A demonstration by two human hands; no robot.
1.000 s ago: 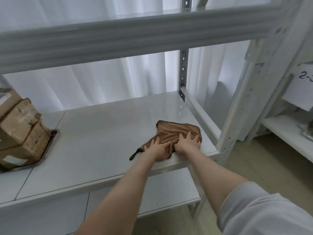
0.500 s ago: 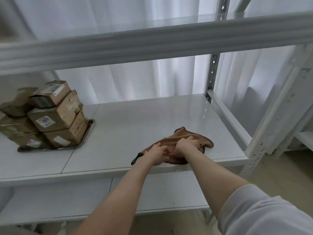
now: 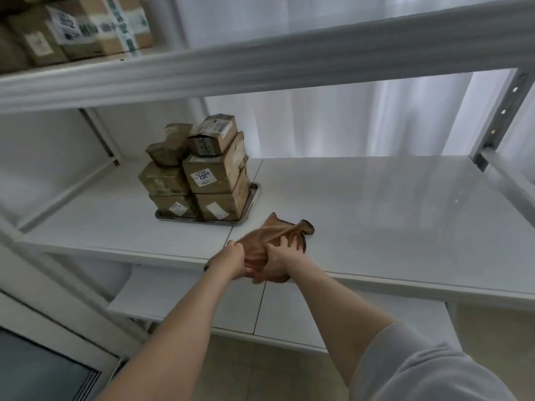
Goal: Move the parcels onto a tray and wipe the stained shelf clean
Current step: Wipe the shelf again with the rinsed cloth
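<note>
Brown cloth is bunched up in my 2 hands: my left hand grips its near-left edge and my right hand curls over its middle, at the front edge of the white shelf. Behind and to the left, near the cloth but apart from it, the cardboard parcels sit stacked on the metal tray on that same shelf.
</note>
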